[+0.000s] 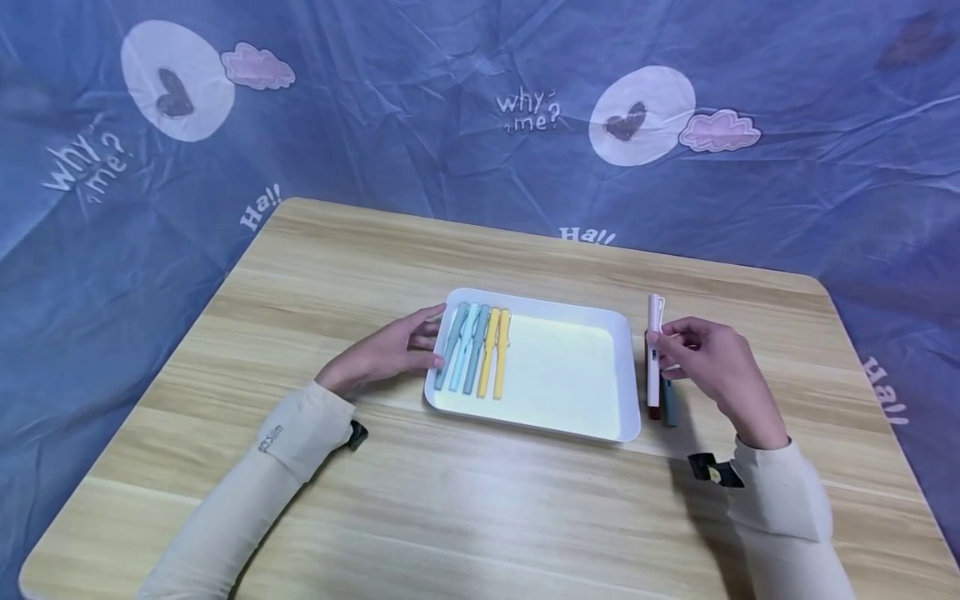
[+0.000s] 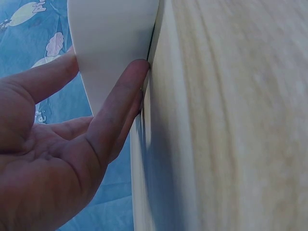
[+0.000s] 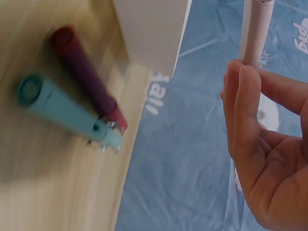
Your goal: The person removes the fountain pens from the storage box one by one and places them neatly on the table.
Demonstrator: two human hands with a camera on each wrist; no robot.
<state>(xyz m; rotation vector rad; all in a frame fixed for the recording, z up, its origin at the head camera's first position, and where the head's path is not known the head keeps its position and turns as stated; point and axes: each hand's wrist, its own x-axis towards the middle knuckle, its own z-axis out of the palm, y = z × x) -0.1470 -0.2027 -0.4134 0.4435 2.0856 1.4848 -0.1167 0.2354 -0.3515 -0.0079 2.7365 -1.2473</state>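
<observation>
My left hand (image 1: 390,350) holds the left edge of a white tray (image 1: 562,423); in the left wrist view fingers rest against its outer wall (image 2: 115,33). Inside the tray, at its left end, three blue-toned pens (image 1: 467,346) and two yellow pens (image 1: 492,354) lie side by side. Just past the tray's right side, my right hand (image 1: 705,354) pinches a pale pink pen (image 1: 654,383) between thumb and fingers. Below it on the table are a dark red pen (image 3: 84,72) and a teal pen (image 3: 62,108), largely covered by the hand and held pen in the head view.
A wood-grain table (image 1: 450,517) carries the tray near its middle. Behind it hangs a blue printed cloth (image 1: 420,108), wrinkled, along the far edge and sides. Dark straps (image 1: 716,471) sit at both wrists over pale sleeves (image 1: 247,492).
</observation>
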